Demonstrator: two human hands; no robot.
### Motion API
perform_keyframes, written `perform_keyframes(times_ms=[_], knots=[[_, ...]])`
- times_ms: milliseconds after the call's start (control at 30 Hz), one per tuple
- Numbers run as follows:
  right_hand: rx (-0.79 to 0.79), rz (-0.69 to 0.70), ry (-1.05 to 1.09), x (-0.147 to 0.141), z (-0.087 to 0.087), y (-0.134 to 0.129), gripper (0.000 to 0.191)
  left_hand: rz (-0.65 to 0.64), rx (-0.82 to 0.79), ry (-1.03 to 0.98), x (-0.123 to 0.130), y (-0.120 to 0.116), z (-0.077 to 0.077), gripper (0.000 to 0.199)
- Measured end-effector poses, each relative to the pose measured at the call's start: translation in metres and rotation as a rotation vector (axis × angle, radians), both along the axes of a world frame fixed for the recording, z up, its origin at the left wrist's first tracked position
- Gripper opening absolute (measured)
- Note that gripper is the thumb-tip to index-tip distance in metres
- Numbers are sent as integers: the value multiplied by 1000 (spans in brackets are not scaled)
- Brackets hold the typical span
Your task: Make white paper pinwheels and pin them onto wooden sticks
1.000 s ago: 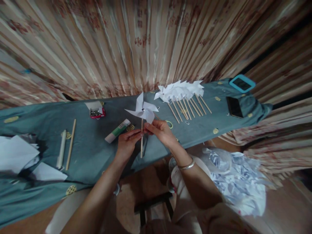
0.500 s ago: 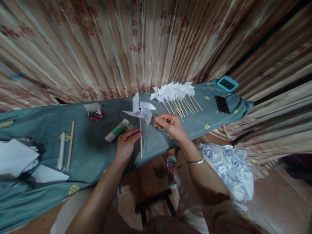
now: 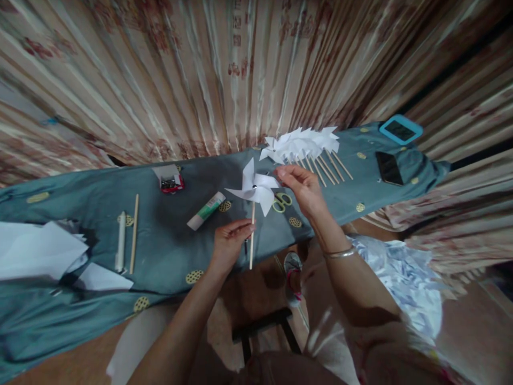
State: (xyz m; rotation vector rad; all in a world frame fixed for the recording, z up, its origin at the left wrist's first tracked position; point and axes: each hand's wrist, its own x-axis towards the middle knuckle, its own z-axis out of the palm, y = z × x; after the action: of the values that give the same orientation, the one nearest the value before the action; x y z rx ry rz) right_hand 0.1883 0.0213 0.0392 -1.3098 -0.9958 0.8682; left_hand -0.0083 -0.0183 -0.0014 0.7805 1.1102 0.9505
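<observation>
A white paper pinwheel (image 3: 262, 193) with a shiny pin at its centre stands upright above the table. My left hand (image 3: 229, 243) is closed on its wooden stick, below the blades. Beside the right-hand blade is my right hand (image 3: 301, 187), its thumb and fingers drawn together with nothing showing between them. I cannot tell whether the fingertips touch the paper. Green-handled scissors (image 3: 282, 201) lie below that hand, partly behind the blade. Left of the pinwheel is a green and white glue stick (image 3: 207, 210).
Finished pinwheels (image 3: 302, 144) lie in a row at the back of the green cloth (image 3: 160, 256). An open red box of pins (image 3: 171, 184), a pen (image 3: 121, 243), a loose stick (image 3: 135, 232) and paper sheets (image 3: 36, 251) are leftward. A phone (image 3: 388, 168) and blue-framed device (image 3: 401, 130) lie right.
The view has shifted, so the table things appear farther right. My right hand has risen relative to the pinwheel, uncovering more of the scissors. My left hand still holds the stick.
</observation>
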Motion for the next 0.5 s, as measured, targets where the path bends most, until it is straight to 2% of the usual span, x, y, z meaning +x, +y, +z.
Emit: perform_keyframes(times_ms=[267,500], knots=[[-47,78,-11,-6,-9,5,25,-21,5,-9,-2,-3,0,22],[-55,85,-13,-9,-13,4,24,-25,17,-3,-3,-2,-4,26]])
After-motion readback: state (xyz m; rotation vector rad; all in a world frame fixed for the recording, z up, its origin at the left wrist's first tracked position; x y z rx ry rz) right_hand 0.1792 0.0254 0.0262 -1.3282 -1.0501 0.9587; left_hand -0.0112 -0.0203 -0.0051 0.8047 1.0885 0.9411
